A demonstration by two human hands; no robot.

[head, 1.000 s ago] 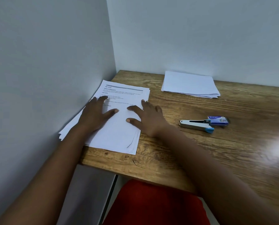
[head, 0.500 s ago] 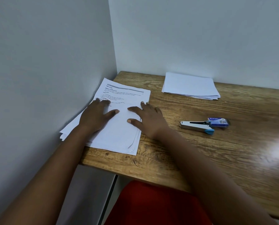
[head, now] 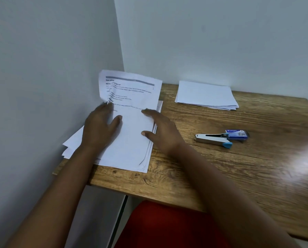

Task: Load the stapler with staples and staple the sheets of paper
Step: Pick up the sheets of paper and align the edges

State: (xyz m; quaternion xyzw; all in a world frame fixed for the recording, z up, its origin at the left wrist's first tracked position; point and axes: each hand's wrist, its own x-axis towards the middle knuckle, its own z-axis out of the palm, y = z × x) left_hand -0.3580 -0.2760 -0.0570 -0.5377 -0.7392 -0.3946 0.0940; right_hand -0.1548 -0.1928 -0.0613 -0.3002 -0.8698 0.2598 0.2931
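Observation:
A loose stack of printed sheets of paper (head: pixel 131 144) lies at the table's left edge by the wall. Its far end curls up off the table against the wall. My left hand (head: pixel 100 130) holds the stack's left edge, thumb on top, with its fingertips blurred where the paper lifts. Along the stack's right edge rests my right hand (head: pixel 161 134), with the index finger and thumb lying straight on the top sheet. To the right on the table are a silver stapler with a blue end (head: pixel 213 139) and, touching its far end, a small blue staple box (head: pixel 237 134).
A second stack of blank white paper (head: pixel 205 94) lies at the back of the wooden table (head: pixel 239 176) near the rear wall. Grey walls close in the left and back sides. Something red (head: pixel 167 228) shows below the table's front edge.
The far end of the printed sheets has risen off the table and bent up against the wall. My left hand's fingers have moved to the sheets' left edge.

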